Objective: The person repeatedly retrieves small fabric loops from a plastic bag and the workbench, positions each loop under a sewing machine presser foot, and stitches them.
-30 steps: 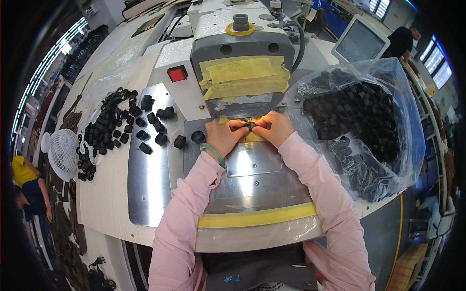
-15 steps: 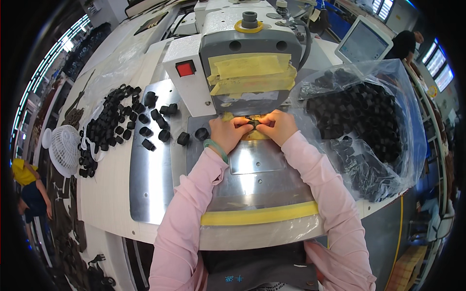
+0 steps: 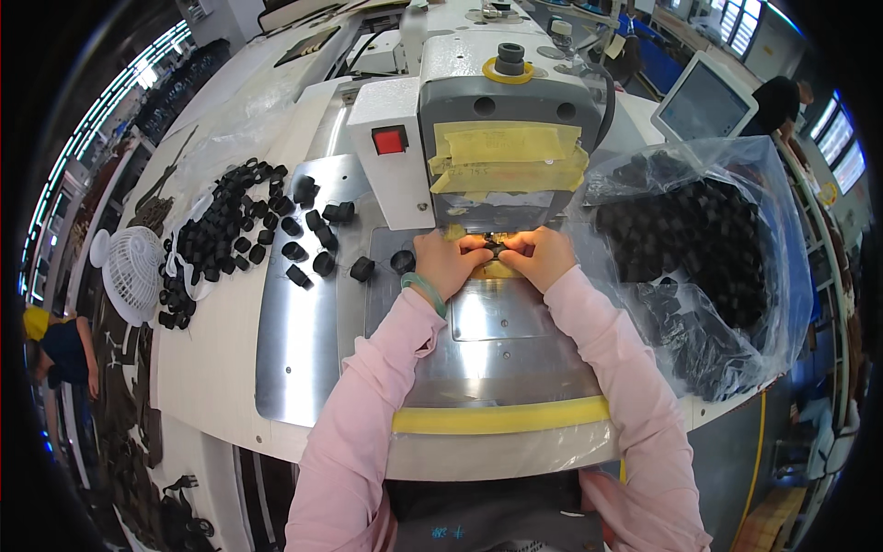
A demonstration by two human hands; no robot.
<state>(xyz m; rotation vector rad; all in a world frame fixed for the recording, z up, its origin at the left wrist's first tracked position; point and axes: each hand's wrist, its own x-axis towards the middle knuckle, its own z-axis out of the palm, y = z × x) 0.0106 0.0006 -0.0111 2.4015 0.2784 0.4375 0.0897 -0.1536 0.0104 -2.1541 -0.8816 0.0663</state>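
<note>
Under the head of a white and grey sewing machine (image 3: 501,106), my left hand (image 3: 449,263) and my right hand (image 3: 546,258) come together from either side. A small piece of black webbing (image 3: 495,247) is pinched between the thumbs and fingers of both, in the lit spot at the needle area. My fingertips partly cover it, so its full shape is hidden. A single black webbing loop (image 3: 403,261) lies just left of my left wrist, on the metal plate (image 3: 441,373).
Several loose black loops (image 3: 324,264) lie on the plate to the left, beside a larger heap (image 3: 213,230). A clear plastic bag (image 3: 793,276) full of black loops stands at the right. A white basket-like fan cover (image 3: 129,276) sits far left; a screen (image 3: 706,97) stands behind.
The whole view has shifted a little, so the machine and table appear further right and slightly lower. Both hands stay pinched on the webbing at the needle area.
</note>
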